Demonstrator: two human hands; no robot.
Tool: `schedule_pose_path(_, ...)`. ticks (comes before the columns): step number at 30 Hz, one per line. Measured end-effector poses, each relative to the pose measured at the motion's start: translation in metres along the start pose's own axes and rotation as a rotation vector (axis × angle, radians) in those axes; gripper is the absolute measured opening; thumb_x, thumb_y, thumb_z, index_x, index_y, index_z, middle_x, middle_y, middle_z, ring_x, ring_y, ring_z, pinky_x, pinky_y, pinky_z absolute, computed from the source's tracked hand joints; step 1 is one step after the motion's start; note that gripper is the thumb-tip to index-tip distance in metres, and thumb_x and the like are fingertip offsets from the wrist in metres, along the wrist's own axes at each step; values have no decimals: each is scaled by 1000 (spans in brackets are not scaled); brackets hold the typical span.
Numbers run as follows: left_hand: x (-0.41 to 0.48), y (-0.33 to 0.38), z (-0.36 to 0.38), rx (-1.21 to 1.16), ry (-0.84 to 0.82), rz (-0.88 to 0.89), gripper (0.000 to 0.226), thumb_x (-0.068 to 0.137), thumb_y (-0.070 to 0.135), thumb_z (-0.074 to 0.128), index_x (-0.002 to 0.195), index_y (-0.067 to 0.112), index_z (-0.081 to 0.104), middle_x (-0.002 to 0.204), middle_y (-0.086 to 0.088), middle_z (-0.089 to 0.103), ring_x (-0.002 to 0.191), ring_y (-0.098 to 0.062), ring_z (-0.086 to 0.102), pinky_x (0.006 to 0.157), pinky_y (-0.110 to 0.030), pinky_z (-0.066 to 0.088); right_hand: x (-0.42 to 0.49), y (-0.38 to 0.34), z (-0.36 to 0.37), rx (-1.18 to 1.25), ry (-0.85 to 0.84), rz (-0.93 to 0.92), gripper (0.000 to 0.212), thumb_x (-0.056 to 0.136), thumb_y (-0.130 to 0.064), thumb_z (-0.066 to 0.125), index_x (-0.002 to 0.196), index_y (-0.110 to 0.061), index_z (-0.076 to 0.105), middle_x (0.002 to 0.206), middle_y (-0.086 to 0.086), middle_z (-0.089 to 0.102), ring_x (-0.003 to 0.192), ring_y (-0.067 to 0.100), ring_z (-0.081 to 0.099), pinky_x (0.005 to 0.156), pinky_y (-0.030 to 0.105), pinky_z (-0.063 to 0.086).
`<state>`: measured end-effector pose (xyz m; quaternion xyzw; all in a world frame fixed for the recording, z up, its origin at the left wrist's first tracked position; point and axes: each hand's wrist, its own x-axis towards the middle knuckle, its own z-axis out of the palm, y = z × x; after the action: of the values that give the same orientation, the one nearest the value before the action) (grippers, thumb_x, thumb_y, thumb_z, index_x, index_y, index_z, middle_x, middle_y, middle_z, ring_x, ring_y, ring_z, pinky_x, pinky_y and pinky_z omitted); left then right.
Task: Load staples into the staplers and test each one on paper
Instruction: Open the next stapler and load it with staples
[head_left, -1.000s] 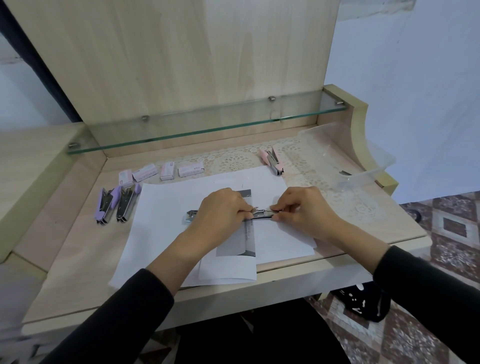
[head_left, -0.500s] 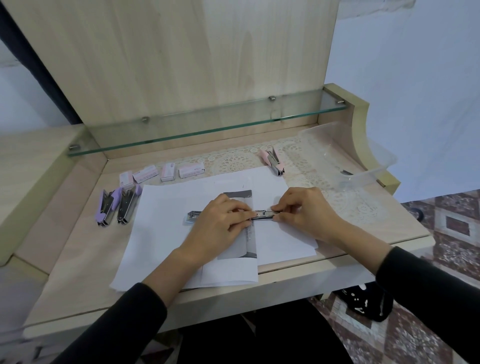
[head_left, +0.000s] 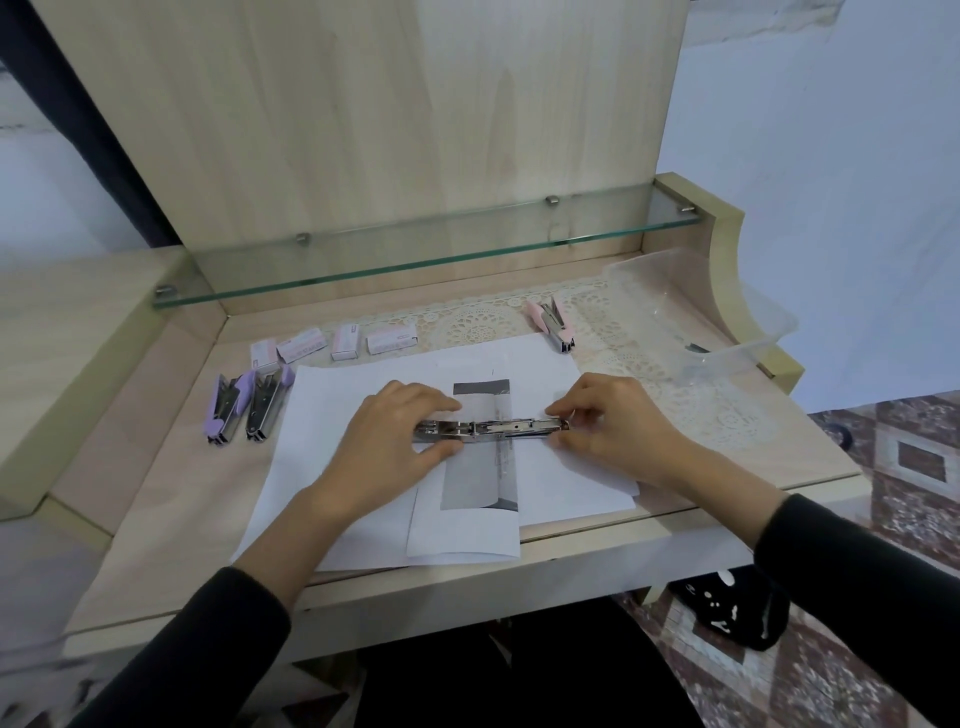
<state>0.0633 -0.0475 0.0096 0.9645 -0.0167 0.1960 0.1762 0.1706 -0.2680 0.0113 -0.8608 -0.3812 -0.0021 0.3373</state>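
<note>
The white paper sheets lie near the front edge of the pale wooden table. The opened silver metal stapler rests flat on them. Its long axis runs left to right, directly between the two hands. The left hand grips the left half, fingers above and thumb below. The right hand pinches the right end between fingertips and thumb. Both hands are equally near. The metal channel appears to face up, so loading is probably the step in hand. Further back, at left, lie two purple staplers. Behind them are four small staple boxes. At far right lies a pink stapler.
</note>
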Motion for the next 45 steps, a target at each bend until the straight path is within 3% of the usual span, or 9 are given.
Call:
schedule_pose_path(4, -6, -13, -16, 24, -79, -130, 40, 76, 36, 71, 113, 23, 62, 105, 9, 62, 98, -11, 50, 86, -27, 38, 3, -3, -2, -44, -41, 0, 22, 71, -12, 75, 93, -11, 73, 81, 4, 58, 66, 11, 51, 67, 15, 37)
schedule_pose_path(9, -10, -15, -27, -235, 7, -273, 25, 72, 13, 76, 95, 22, 70, 89, 8, 64, 79, 0, 54, 66, -8, 39, 1, 3, 6, 8, 45, -73, 21, 65, -3, 78, 83, -12, 75, 70, 6, 62, 65, -9, 53, 63, 2, 37)
schedule_pose_path(15, -7, 0, -32, -657, 196, -412, 33, 69, 1, 75, 92, 23, 65, 89, 2, 65, 70, 3, 58, 66, -8, 47, -1, -1, 12, 67, 96, -37, 18, 68, -7, 77, 83, -17, 76, 68, -5, 56, 69, -5, 53, 60, 6, 36)
schedule_pose_path(20, 7, 25, -26, -883, 273, -377, 34, 68, -6, 72, 89, 19, 63, 83, 2, 65, 68, -1, 61, 68, -11, 48, -2, -3, 21, 135, 143, 14, 16, 68, -9, 77, 81, -18, 76, 70, 4, 59, 63, -1, 51, 56, 15, 35)
schedule_pose_path(25, 23, 49, -13, -753, 101, -212, 35, 70, -4, 72, 93, 23, 68, 84, 2, 69, 73, -1, 63, 75, -12, 50, -2, -4, 14, 164, 100, 53, 21, 68, -4, 74, 84, -17, 75, 68, -10, 57, 61, -2, 52, 58, 8, 35)
schedule_pose_path(29, 28, 54, 5, -353, -16, 47, 33, 76, 6, 70, 108, 8, 67, 96, -8, 71, 82, -14, 64, 80, -22, 48, -5, 3, -2, 280, 37, 135, 30, 72, 5, 67, 94, -15, 70, 76, -7, 65, 65, 0, 58, 68, 5, 44)
schedule_pose_path(35, 35, 54, 13, -183, -124, 29, 28, 78, 11, 71, 105, 11, 68, 94, -9, 72, 80, -20, 63, 69, -8, 37, -12, 8, -10, 345, -14, 127, 33, 76, 10, 61, 101, -11, 68, 82, -3, 67, 72, -8, 60, 75, 5, 46)
schedule_pose_path(38, 39, 55, 12, -181, -160, 13, 29, 77, 11, 72, 105, 11, 69, 92, -9, 72, 73, -13, 57, 66, -1, 35, -13, 7, -10, 343, -3, 124, 32, 78, 10, 59, 101, -11, 69, 82, -3, 67, 72, -11, 59, 75, 4, 45)
schedule_pose_path(45, 42, 56, 10, -158, -204, -16, 29, 77, 13, 72, 105, 12, 69, 93, -8, 72, 72, -9, 53, 64, 1, 33, -13, 8, -3, 342, 47, 116, 28, 78, 6, 62, 96, -13, 72, 83, -4, 69, 74, -14, 59, 74, 2, 44)
